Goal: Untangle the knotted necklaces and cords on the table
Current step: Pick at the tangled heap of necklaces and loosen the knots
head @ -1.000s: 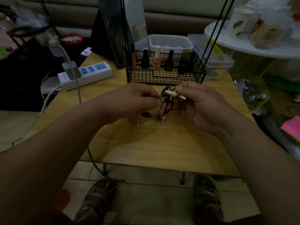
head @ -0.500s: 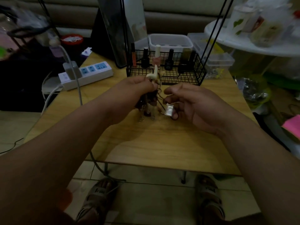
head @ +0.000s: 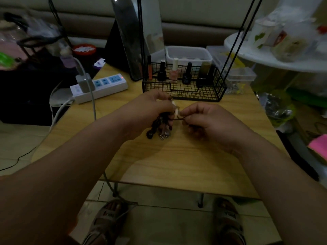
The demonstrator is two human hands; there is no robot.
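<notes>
The left hand [head: 152, 107] grips the tangle [head: 160, 127] near the wire basket [head: 184, 93]; the right hand [head: 210, 122], pinching one cord [head: 179, 118], should draw slowly.

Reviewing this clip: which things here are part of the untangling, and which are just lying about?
In the job: tangled necklaces, dark cord, left hand, right hand.
Lying about: power strip, wire basket, nail polish bottles, mirror, plastic box.

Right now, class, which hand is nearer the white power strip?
Left. The left hand sits just right of the power strip; the right hand is farther right, past the necklaces.
</notes>
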